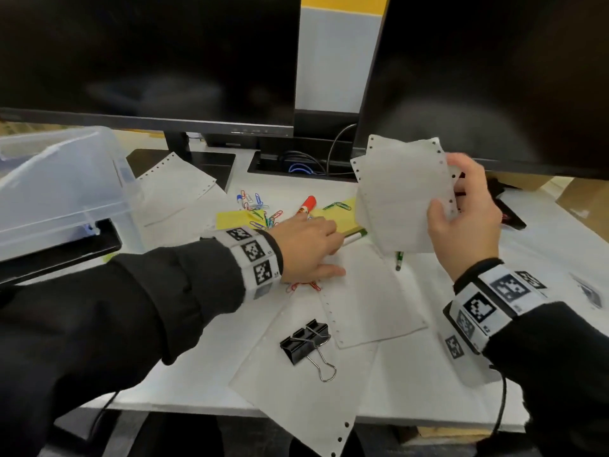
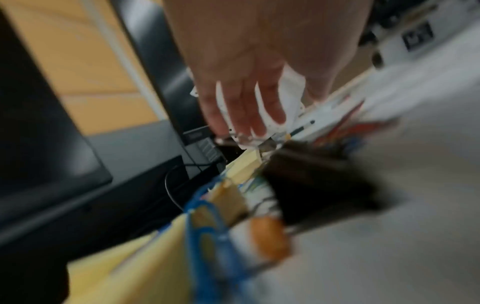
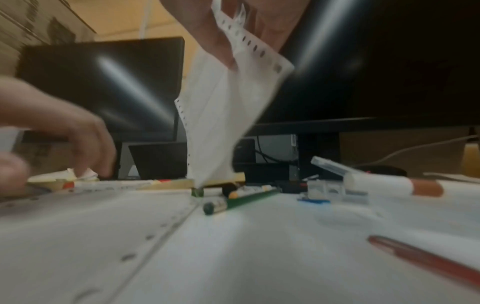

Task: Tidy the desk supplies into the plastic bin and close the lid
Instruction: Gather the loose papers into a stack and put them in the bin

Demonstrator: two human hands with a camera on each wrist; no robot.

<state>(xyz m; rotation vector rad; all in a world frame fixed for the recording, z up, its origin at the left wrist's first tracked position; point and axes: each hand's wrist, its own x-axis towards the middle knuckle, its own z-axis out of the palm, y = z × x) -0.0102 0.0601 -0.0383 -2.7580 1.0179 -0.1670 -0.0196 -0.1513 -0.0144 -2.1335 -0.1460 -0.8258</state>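
My right hand (image 1: 445,189) is raised in front of the right monitor and grips a small stack of white perforated sheets (image 1: 398,196), thumb in front and fingers behind. The right wrist view shows the sheets (image 3: 221,115) hanging from the fingers (image 3: 223,45). My left hand (image 1: 337,252) lies low over the desk with straight fingers. Its fingertips sit at the edge of a loose sheet (image 1: 369,298), beside the yellow sticky pad (image 1: 339,216), and it holds nothing. The clear plastic bin (image 1: 66,179) stands at the far left. Coloured paper clips (image 1: 260,209), a red-capped marker (image 1: 306,206), a green pencil (image 1: 399,260) and black binder clips (image 1: 304,341) lie scattered.
Two dark monitors (image 1: 148,61) stand at the back with cables (image 1: 303,163) between them. More perforated sheets (image 1: 296,397) overhang the desk's front edge. A red pen (image 3: 426,259) and a capped marker (image 3: 384,183) lie on the right. A dark flat object (image 1: 66,249) sits before the bin.
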